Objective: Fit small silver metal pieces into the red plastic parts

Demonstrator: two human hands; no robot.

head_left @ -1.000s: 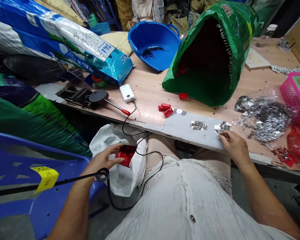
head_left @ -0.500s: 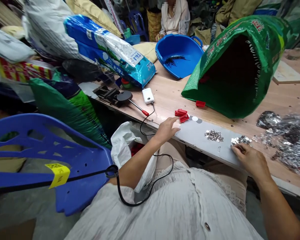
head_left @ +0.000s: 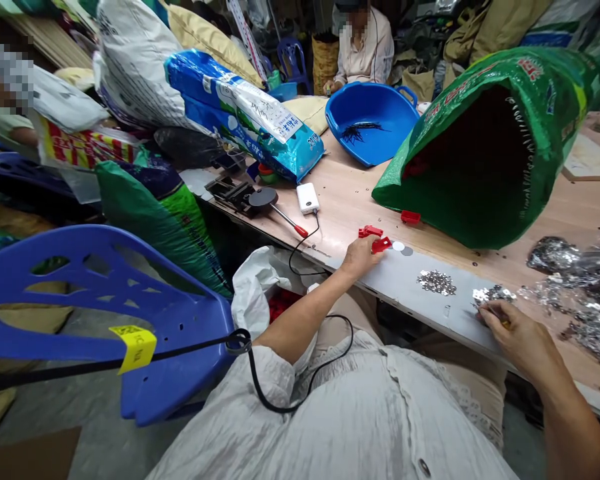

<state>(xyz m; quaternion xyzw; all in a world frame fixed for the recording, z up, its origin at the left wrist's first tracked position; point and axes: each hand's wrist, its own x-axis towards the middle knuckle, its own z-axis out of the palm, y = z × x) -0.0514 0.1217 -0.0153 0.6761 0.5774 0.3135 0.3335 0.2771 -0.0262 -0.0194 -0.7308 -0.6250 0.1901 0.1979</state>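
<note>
My left hand (head_left: 360, 259) is closed on a small red plastic piece (head_left: 381, 245) at the front edge of the table. Another red piece (head_left: 370, 231) lies right behind it. Over to the right, my right hand (head_left: 517, 333) pinches with thumb and fingers beside a pile of shiny flat metal pieces (head_left: 493, 294). A small yellowish spot shows between those fingers, but what they hold is too small to make out. Between my hands lies a second pile of small metal pieces (head_left: 436, 283) on a grey strip (head_left: 400, 283).
A green sack (head_left: 460, 220) lies with its mouth facing me, a red piece (head_left: 411, 217) by its lip. Behind are a blue basin (head_left: 395, 133) with dark thin strips and a seated person (head_left: 367, 50). Left are a red-tipped lever tool (head_left: 264, 199), a white power bank (head_left: 308, 198) and a blue chair (head_left: 180, 300).
My left hand has closed on the nearer red piece and tilted it. My right hand's fingers have moved in at the metal pile's edge. The whole view has shifted slightly.
</note>
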